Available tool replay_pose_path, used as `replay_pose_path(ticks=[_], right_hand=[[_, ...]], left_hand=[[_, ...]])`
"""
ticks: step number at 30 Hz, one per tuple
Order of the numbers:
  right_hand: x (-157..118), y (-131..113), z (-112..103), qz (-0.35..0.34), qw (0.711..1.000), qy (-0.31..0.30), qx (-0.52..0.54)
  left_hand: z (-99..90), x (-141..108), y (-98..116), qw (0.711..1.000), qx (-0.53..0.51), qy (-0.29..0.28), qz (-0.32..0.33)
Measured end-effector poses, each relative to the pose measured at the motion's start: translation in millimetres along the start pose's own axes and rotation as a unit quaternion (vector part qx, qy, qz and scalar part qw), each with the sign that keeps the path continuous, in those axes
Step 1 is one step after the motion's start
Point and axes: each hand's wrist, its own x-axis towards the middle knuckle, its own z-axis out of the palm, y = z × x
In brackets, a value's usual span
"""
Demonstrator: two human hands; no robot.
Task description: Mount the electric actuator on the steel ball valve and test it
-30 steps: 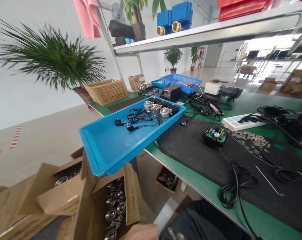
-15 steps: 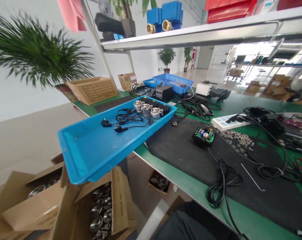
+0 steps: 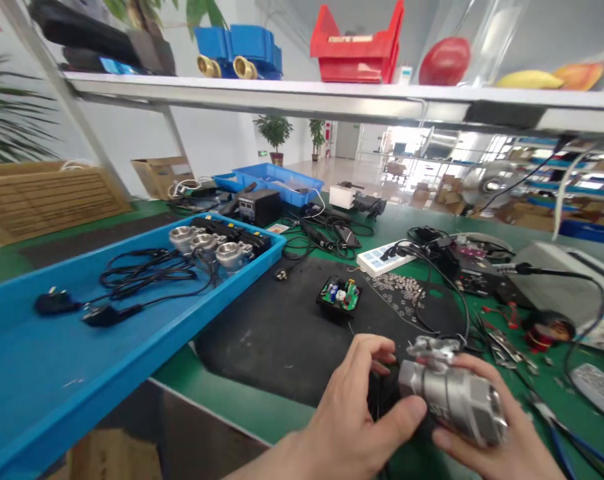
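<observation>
My right hand point(image 3: 515, 423) is closed around a steel ball valve point(image 3: 452, 397) with hexagonal ends and a bracket on top, over the near edge of the bench. My left hand point(image 3: 349, 407) comes in from the left, its fingers curved and apart from the thumb. The left thumb overlaps the near end of the valve; whether it presses on it I cannot tell. A black cable runs behind the left hand, partly hidden. Beyond both hands a green circuit board point(image 3: 341, 295) in a black housing lies on the dark mat point(image 3: 262, 333).
On the left, a blue tray point(image 3: 147, 363) holds three steel valves point(image 3: 205, 245) and black plug cables point(image 3: 147, 273). A white power strip point(image 3: 382, 260) and scattered small nuts point(image 3: 399, 290) lie past the board. Blue-handled pliers point(image 3: 557, 427) are at right. A shelf point(image 3: 302, 99) spans overhead.
The view has swung to the right. Both my hands have come into view, with the ball valve in the right one. The circuit board stays on the mat.
</observation>
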Motion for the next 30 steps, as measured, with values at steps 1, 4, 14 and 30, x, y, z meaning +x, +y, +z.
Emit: replay_pose_path(ticks=[1, 4, 14, 30], right_hand=[[11.6, -4.8, 2.7, 0.009, 1.0, -0.016, 0.016], [43.1, -14.4, 12.6, 0.017, 0.996, -0.051, 0.065], [104.7, 29.6, 27.0, 0.083, 0.98, -0.094, 0.157], [100.0, 50.7, 34.0, 0.171, 0.958, -0.135, 0.187]], left_hand=[[-0.3, 13.8, -4.0, 1.0, -0.007, -0.019, 0.001], [3.5, 48.6, -16.0, 0.995, -0.049, -0.08, -0.021], [18.4, 108.4, -57.7, 0.997, 0.048, -0.047, -0.035], [21.8, 108.9, -81.6, 0.98, 0.191, -0.063, 0.002]])
